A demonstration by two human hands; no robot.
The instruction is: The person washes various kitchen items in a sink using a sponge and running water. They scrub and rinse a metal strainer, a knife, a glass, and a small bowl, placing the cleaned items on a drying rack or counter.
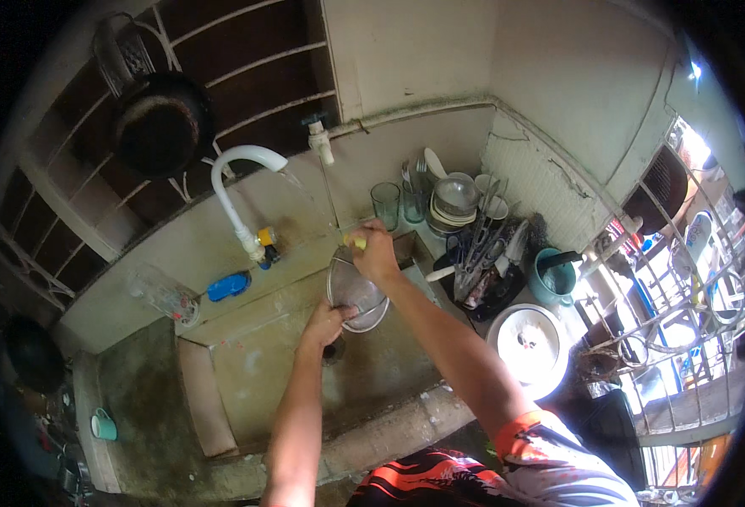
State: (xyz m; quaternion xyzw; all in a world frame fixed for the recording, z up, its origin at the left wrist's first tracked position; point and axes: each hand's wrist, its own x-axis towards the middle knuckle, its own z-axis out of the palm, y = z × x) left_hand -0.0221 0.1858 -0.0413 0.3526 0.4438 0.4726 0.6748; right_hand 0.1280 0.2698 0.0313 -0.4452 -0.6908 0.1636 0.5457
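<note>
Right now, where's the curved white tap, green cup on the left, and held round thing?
Curved white tap (219, 182): head view, neck.
Green cup (106, 428): head view, outer side.
Held round thing (356, 290): head view, curved surface.

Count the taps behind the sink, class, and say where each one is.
2: a large curved white tap at the back of the sink, and a small white tap to its right. Neither is hidden.

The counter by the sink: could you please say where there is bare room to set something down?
The left counter looks mostly bare between mug and sink, as does the sink floor left of the left hand. Crowded: right of the sink, with glasses, bowls, cutlery and white dish.
</note>
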